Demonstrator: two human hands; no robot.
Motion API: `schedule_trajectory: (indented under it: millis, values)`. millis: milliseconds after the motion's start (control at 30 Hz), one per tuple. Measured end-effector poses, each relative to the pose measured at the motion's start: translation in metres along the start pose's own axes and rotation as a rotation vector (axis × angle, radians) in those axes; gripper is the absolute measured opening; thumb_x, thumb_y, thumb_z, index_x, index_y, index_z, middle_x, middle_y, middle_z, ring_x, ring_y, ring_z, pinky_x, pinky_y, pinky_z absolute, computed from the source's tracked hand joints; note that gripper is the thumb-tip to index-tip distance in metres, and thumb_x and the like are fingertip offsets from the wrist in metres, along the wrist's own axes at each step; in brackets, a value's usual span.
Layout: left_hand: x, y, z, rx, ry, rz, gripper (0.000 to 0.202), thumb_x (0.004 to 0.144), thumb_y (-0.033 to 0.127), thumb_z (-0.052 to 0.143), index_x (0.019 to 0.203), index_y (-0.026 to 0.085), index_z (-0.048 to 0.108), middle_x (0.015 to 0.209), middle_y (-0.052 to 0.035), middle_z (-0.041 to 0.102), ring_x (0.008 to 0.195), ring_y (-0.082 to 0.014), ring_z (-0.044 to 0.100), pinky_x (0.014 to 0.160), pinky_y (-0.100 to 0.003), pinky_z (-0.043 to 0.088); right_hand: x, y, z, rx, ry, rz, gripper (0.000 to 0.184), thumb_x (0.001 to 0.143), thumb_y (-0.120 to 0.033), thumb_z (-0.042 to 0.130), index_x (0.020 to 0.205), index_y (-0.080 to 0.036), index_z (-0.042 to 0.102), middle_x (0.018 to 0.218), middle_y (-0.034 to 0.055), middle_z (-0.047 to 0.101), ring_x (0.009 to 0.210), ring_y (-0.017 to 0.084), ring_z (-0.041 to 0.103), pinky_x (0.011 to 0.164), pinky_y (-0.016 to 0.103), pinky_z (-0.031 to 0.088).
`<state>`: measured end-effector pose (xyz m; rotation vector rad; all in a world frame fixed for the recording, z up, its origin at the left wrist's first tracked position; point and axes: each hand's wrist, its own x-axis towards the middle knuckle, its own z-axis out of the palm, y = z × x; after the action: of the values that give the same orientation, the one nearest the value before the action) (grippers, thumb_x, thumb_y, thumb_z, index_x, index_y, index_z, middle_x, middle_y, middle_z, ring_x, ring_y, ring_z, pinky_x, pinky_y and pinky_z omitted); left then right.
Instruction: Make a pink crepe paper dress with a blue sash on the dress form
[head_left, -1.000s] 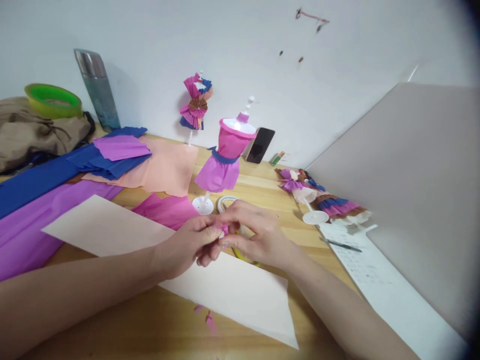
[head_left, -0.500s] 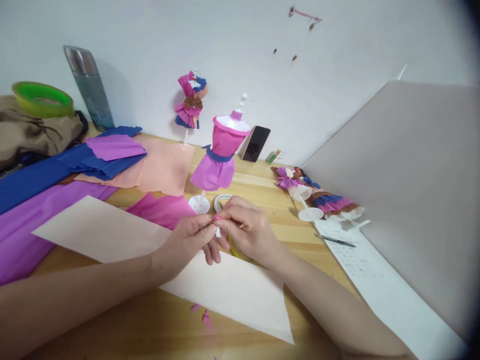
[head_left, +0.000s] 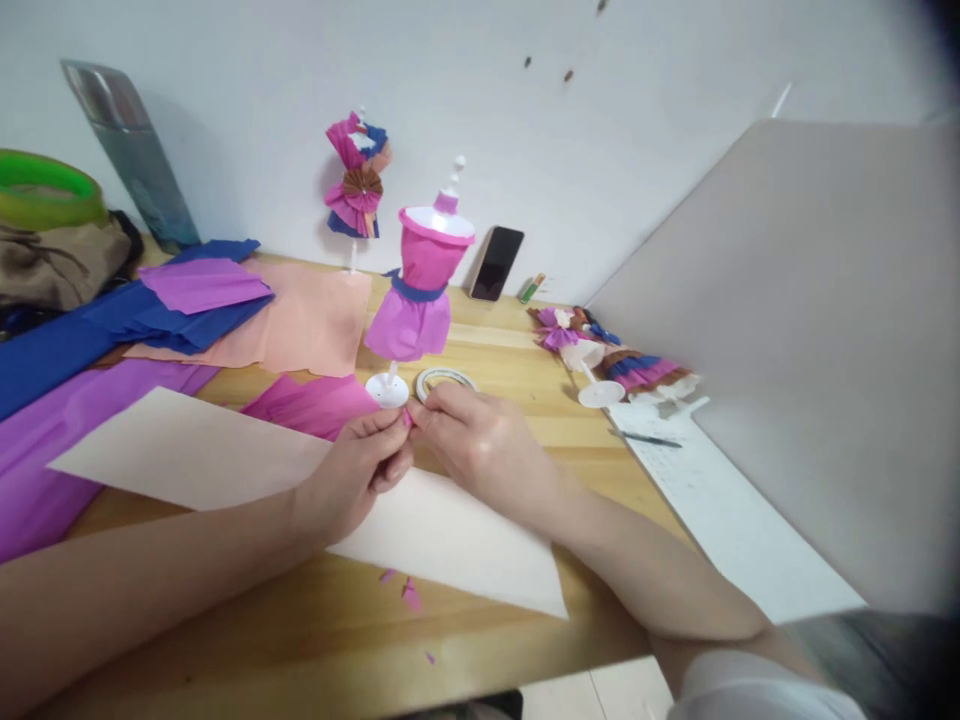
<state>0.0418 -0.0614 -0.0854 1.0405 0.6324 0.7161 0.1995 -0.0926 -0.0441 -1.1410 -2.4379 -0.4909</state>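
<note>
My left hand (head_left: 364, 465) and my right hand (head_left: 480, 440) meet fingertip to fingertip over the table. Between them is a tiny pink paper piece (head_left: 408, 418), mostly hidden by the fingers. Both hands are closed in a pinch. Just behind them stands a small white mannequin stand (head_left: 388, 390) wearing a pink top and a purple skirt (head_left: 409, 325) with a blue waistband (head_left: 418, 290). A roll of white tape (head_left: 444, 377) lies beyond my right fingers. Under my wrists stretches a cream paper sheet (head_left: 465, 545).
Crumpled pink paper (head_left: 311, 405), blue paper (head_left: 67, 335) and peach paper (head_left: 319, 320) spread to the left. A flask (head_left: 142, 165), a dressed mannequin (head_left: 360, 190) and a phone (head_left: 497, 263) stand along the wall. A pen (head_left: 649, 439) rests on a written sheet (head_left: 735, 510) at right.
The view has shifted, so things sit further left and higher. My left fingers have curled in, and the white strip that showed between my hands is out of sight.
</note>
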Motion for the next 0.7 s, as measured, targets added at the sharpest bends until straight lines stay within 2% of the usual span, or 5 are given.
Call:
schedule_trajectory:
  millis: [267,433,500,567,700]
  values:
    - [-0.007,0.001,-0.007,0.639,-0.16,0.276,0.041,0.089,0.039,0.05,0.055,0.017,0.053,0.05,0.0036,0.047,0.047,-0.0077,0.041,0.048,-0.021,0.034,-0.015,0.009,-0.051,-0.027,-0.126,0.055,0.022,0.094,-0.014,0.045,0.082,-0.014,0.063,0.079,0.0045,0.058,0.063,0.014,0.048,0.052,0.026,0.033]
    - [-0.012,-0.005,-0.011,0.836,-0.055,0.348,0.034,0.089,0.035,0.048,0.06,0.018,0.055,0.056,0.0041,0.051,0.05,-0.0082,0.045,0.054,-0.021,0.042,-0.113,0.016,-0.112,0.007,0.374,0.532,0.017,0.09,-0.018,0.054,0.074,-0.017,0.061,0.069,0.0015,0.054,0.066,0.014,0.05,0.061,0.029,0.038]
    - [-0.015,-0.008,-0.009,0.907,-0.043,0.353,0.031,0.088,0.034,0.049,0.063,0.018,0.057,0.058,0.0042,0.053,0.051,-0.0082,0.046,0.054,-0.02,0.042,-0.171,0.006,-0.12,-0.007,0.735,0.825,0.015,0.083,-0.021,0.063,0.069,-0.017,0.063,0.062,-0.0008,0.053,0.057,0.012,0.047,0.055,0.028,0.033]
    - [-0.018,-0.009,-0.002,0.947,-0.047,0.356,0.031,0.087,0.034,0.051,0.06,0.018,0.056,0.057,0.0046,0.052,0.051,-0.0079,0.046,0.053,-0.02,0.041,-0.226,-0.01,-0.109,0.118,1.249,1.204,0.015,0.074,-0.025,0.071,0.065,-0.016,0.063,0.051,-0.0046,0.049,0.046,0.009,0.04,0.045,0.026,0.026]
    - [-0.019,-0.008,0.01,0.972,0.006,0.342,0.035,0.086,0.037,0.053,0.056,0.018,0.053,0.06,0.0043,0.055,0.053,-0.0079,0.046,0.054,-0.019,0.039,-0.304,-0.044,-0.049,0.324,1.417,1.464,0.029,0.064,-0.037,0.078,0.067,-0.016,0.06,0.046,-0.0086,0.046,0.037,0.005,0.034,0.037,0.02,0.022]
